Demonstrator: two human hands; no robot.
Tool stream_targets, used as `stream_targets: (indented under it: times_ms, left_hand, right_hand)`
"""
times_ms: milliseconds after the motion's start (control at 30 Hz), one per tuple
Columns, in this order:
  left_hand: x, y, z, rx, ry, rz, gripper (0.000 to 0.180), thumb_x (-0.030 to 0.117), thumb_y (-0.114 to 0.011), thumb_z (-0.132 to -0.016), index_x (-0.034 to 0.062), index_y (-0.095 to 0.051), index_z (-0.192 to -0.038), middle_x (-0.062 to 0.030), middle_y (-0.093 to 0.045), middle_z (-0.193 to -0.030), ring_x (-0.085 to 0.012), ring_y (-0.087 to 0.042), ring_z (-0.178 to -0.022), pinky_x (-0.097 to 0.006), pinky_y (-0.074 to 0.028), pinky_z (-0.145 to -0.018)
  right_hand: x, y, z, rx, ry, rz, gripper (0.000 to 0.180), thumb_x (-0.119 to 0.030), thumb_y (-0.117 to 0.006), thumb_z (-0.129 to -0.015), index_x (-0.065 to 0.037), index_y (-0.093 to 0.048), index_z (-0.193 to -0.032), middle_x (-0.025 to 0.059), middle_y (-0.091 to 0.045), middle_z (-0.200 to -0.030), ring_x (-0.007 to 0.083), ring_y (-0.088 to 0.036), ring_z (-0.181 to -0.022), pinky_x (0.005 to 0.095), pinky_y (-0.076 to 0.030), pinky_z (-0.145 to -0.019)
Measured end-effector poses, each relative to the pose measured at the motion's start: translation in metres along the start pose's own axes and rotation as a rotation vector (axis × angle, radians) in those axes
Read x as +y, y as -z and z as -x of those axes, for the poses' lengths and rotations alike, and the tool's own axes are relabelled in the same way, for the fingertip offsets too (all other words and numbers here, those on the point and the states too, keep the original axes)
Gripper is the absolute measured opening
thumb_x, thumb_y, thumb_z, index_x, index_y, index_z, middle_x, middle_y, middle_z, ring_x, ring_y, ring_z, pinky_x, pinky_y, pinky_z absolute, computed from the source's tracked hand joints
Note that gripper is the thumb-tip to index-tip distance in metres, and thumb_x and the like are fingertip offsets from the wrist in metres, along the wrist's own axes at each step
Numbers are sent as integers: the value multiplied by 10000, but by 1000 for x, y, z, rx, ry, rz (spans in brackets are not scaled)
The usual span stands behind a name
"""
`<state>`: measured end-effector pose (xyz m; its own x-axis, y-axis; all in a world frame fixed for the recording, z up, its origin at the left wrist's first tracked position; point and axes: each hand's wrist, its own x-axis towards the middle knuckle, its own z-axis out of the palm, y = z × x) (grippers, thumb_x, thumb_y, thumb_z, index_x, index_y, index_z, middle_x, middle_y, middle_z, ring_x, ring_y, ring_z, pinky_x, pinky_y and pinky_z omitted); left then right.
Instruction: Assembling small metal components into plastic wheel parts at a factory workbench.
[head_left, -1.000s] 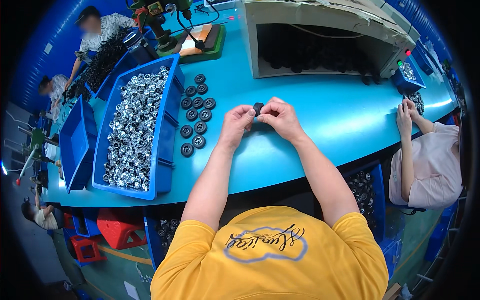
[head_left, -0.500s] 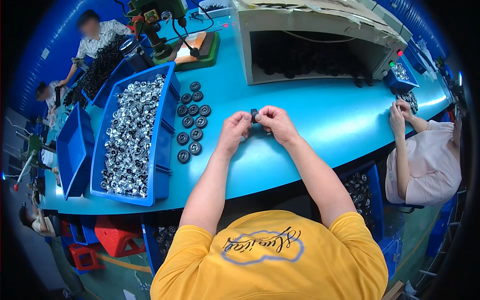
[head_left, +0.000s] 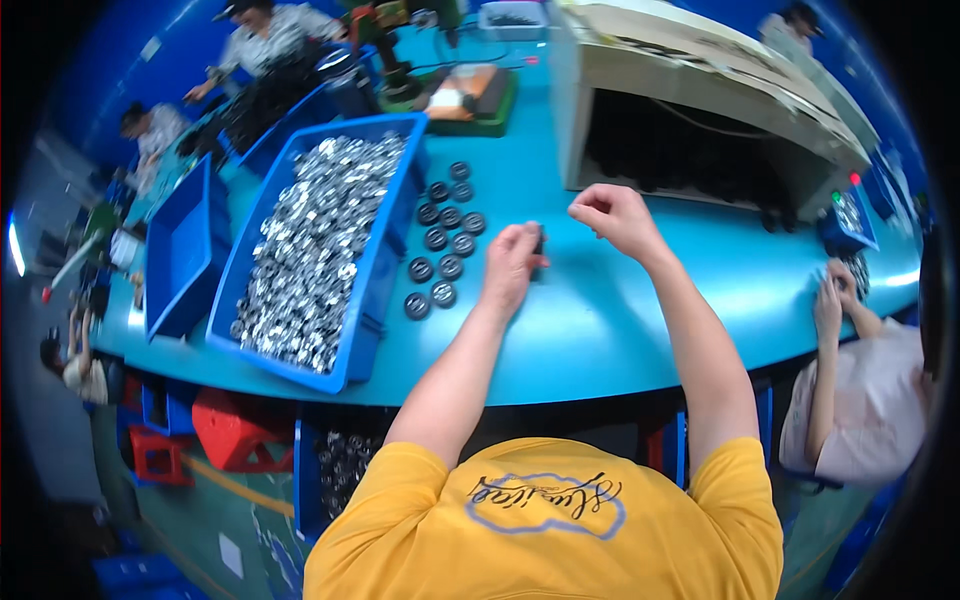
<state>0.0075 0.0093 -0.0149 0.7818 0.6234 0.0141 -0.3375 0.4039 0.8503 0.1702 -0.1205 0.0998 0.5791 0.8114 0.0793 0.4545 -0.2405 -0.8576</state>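
The table (head_left: 590, 345) has a curved front edge, and a bare strip of surface runs between that edge and the hands. A second open area extends from the right forearm toward the table's right end, where a co-worker's hands (head_left: 832, 300) are positioned. Toward the left end, a blue bin (head_left: 374, 275) filled with metallic parts (head_left: 310, 250) reaches close to the front edge and bounds the space on that side. Toward the rear edge, a beige open-fronted cabinet (head_left: 572, 120) limits travel behind the right hand (head_left: 617, 215). Twelve black wheels (head_left: 443, 293) lie flat in a loose group between the bin and the left hand (head_left: 512, 262). The left hand grasps a single black wheel (head_left: 540, 240), located just right of the group and well back from the front edge. The right hand is released, fingers loosely bent, above the table near the cabinet's lower left corner. Compared with the frame half a second earlier, when both hands met at the held wheel, the right hand has separated and shifted toward the cabinet; the left hand retains the wheel. The twelve-wheel arrangement is unchanged.
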Motion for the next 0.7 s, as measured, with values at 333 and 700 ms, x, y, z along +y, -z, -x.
stream_targets:
  times_ms: [333, 700]
  left_hand:
    - [-67, 9, -33, -168, -328, -470, 400, 258, -744, -987, 88, -545, -1291, -56, -596, -1227, -183, -573, -1158, -381, -503, -986]
    - [16, -12, 24, -403, 386, 603, 221, 277, -613, -1092, 111, -532, -1213, -93, -685, -1049, -158, -664, -1016, -328, -549, -873]
  right_hand:
    - [-177, -139, 8, -223, 756, -22, 109, -116, -759, -904, -69, -756, -1003, 86, -704, -948, 249, -719, -836, 357, -579, -740]
    - [-191, -316, -171, -418, 324, 761, 1110, -644, -896, -672, -356, -390, -1617, 180, -205, -1724, 586, -320, -1482, 656, -380, -1176]
